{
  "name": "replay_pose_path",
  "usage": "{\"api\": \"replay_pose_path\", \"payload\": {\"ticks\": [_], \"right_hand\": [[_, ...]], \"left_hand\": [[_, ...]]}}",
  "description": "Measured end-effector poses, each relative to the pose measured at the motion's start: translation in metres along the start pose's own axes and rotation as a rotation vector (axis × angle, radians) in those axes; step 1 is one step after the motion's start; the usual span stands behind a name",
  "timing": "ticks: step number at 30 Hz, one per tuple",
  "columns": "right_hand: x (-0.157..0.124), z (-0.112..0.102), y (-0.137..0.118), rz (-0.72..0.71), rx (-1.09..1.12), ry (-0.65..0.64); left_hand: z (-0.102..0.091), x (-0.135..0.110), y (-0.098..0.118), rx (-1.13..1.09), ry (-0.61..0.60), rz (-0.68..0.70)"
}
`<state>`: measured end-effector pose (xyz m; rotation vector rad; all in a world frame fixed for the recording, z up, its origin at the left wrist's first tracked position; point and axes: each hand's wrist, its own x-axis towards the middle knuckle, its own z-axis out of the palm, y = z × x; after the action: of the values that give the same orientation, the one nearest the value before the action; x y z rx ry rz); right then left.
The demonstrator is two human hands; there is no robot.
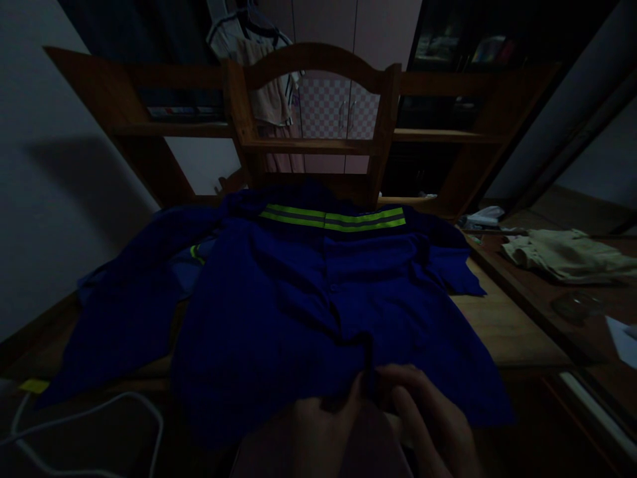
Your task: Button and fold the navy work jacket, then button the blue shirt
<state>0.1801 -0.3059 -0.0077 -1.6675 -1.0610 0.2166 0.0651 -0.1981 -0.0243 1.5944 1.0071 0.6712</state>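
A dark blue work shirt (279,285) with long sleeves lies spread over a wooden desk, its collar end toward the back. Two yellow-green reflective bands with a grey stripe cross its chest. At the lower front edge, my left hand (326,418) pinches the cloth near the middle opening. Close beside it, my right hand (423,405) has its fingers closed on the other side of that opening. The fingertips nearly meet, and whatever small part lies between them is hidden. A lighter blue garment (192,275) shows under the shirt on the left.
A wooden shelf frame (318,146) rises behind the shirt. On the right are folded beige cloth (562,252), a glass jar (577,305) and white paper (622,338). A white cable (124,396) loops at lower left. Clothes (269,79) hang behind the shelf.
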Motion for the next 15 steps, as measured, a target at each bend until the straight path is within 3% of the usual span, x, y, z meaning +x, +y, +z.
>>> {"api": "replay_pose_path", "payload": {"ticks": [6, 10, 15], "right_hand": [[0.015, 0.008, 0.004, 0.25, 0.149, -0.093], [0.017, 0.019, 0.016, 0.23, 0.173, -0.045], [0.015, 0.021, 0.02, 0.205, 0.166, -0.007]], "left_hand": [[0.005, 0.009, 0.006, -0.023, -0.025, 0.057], [0.009, 0.013, 0.01, -0.049, -0.033, 0.068], [0.015, 0.017, -0.004, -0.066, -0.069, 0.054]]}}
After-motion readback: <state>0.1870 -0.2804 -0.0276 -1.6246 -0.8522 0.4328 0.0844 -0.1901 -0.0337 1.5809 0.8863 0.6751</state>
